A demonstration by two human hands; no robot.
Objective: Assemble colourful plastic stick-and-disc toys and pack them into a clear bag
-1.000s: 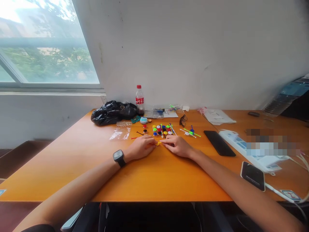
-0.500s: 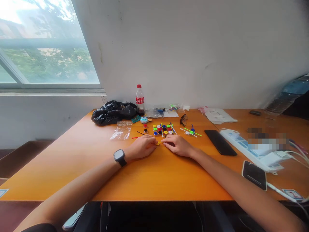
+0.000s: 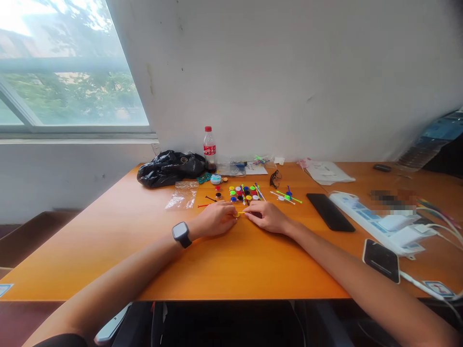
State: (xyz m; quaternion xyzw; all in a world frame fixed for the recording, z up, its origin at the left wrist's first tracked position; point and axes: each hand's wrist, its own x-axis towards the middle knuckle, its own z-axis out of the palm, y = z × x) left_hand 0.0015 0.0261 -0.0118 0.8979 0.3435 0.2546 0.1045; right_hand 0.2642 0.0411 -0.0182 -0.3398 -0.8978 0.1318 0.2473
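Low over the table my left hand (image 3: 217, 218) is closed, thumb and fingers pinching a small yellow round piece (image 3: 237, 215) by its edge. My right hand (image 3: 266, 217) pinches a thin yellow stick (image 3: 242, 212), whose end meets the round piece or lies right against it; at this size I cannot tell if they are joined. Just beyond the hands sit several small coloured discs (image 3: 232, 193) in rows, with coloured sticks lying over and beside them. A red stick (image 3: 203, 206) lies by my left hand. More sticks cross a blue disc (image 3: 288, 194) to the right.
Behind are a black plastic bag (image 3: 170, 168), a cola bottle (image 3: 209, 150), a clear bag (image 3: 182, 195) and glasses (image 3: 275, 180). To the right lie a black phone (image 3: 330, 212), a white power strip (image 3: 361, 217) with cables and another dark device (image 3: 381, 260).
Almost nothing differs. My left hand and wrist have shifted very slightly to the right, and the yellow round piece with them. The other things lie where they were.
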